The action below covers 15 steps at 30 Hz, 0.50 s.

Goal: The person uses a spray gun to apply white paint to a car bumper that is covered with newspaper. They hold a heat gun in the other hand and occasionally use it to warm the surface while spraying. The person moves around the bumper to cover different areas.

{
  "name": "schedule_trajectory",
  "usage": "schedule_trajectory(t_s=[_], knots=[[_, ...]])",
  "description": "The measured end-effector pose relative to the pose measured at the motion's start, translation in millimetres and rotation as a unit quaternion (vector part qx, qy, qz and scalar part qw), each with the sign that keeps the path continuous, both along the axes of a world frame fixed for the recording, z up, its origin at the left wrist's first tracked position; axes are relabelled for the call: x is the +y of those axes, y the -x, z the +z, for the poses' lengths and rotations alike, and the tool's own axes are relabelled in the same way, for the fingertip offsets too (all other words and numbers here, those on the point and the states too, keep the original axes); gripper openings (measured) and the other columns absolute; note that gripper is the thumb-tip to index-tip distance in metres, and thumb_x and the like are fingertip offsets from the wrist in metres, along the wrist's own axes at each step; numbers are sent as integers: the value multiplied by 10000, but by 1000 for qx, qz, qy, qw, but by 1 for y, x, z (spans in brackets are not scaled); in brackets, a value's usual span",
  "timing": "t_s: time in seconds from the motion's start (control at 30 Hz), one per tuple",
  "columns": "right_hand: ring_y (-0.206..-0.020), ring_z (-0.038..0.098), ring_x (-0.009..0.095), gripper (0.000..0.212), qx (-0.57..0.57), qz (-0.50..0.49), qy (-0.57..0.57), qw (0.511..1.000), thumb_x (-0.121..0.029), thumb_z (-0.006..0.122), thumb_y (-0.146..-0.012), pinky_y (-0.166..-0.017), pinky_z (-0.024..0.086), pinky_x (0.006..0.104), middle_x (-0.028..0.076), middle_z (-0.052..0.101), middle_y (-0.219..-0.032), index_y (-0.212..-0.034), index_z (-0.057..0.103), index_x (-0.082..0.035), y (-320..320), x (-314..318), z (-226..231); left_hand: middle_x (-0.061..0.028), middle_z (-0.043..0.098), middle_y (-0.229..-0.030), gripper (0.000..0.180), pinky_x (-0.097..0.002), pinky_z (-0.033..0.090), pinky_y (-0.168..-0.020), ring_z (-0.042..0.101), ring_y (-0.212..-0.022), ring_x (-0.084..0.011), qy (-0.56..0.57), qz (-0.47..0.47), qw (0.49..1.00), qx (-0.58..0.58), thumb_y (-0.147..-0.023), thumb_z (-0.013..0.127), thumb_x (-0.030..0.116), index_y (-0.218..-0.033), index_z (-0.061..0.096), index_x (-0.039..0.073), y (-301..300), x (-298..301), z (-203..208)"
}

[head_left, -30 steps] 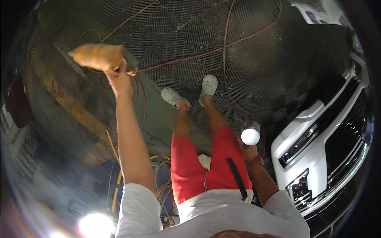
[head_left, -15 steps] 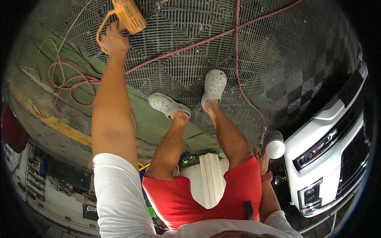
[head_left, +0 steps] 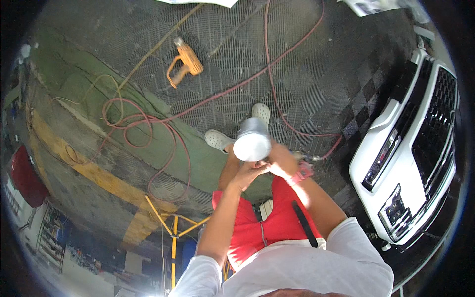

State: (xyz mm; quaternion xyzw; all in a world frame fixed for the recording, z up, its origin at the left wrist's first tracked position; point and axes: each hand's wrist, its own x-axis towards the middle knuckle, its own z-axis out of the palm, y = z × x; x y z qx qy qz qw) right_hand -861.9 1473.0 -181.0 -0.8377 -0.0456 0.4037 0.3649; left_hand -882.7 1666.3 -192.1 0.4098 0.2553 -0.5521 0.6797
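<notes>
light: uneven, dim floor (head_left: 297, 64) | glare: blown-out patch at bottom edge, bright sheen on white car (head_left: 405, 163) and pale cylinder (head_left: 251, 143) | blur: soft toward rim | distortion: strong fisheye, black vignette corners

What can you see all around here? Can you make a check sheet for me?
Surface: dark gridded floor tiles, green and yellow painted strip at the left.
Job's things: white round-ended cylinder, held up in front.
Clutter: orange power tool lying on the floor.
Hands: left hand and right hand both on the cylinder.
Cables: red hose looped on the floor; yellow cord by the tool.
Surroundings: white car front at the right; yellow stand below.
</notes>
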Motion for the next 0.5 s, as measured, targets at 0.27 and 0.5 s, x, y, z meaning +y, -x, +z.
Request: schedule_trajectory(t_s=[0.27, 0.5], knots=[[-1420, 467, 481, 648, -169, 129, -157, 964, -278, 756, -840, -1127, 448, 569, 254, 515, -1485, -1441, 577, -116, -3, 113, 114, -66, 498, -1484, 665, -405, 358, -1205, 478, -1388, -226, -55, 428, 900, -56, -999, 718, 187, -1549, 356, 99, 66, 50, 127], [-1280, 580, 445, 832, -118, 202, 39, 971, -550, 784, -854, -998, 496, 595, 218, 660, -1274, -1525, 500, -149, 25, 67, 170, -81, 608, -1350, 571, -479, 470, -1046, 567, -1206, -248, -151, 512, 833, -145, -1016, 664, 459, -1472, 390, 252, 80, 113, 172]])
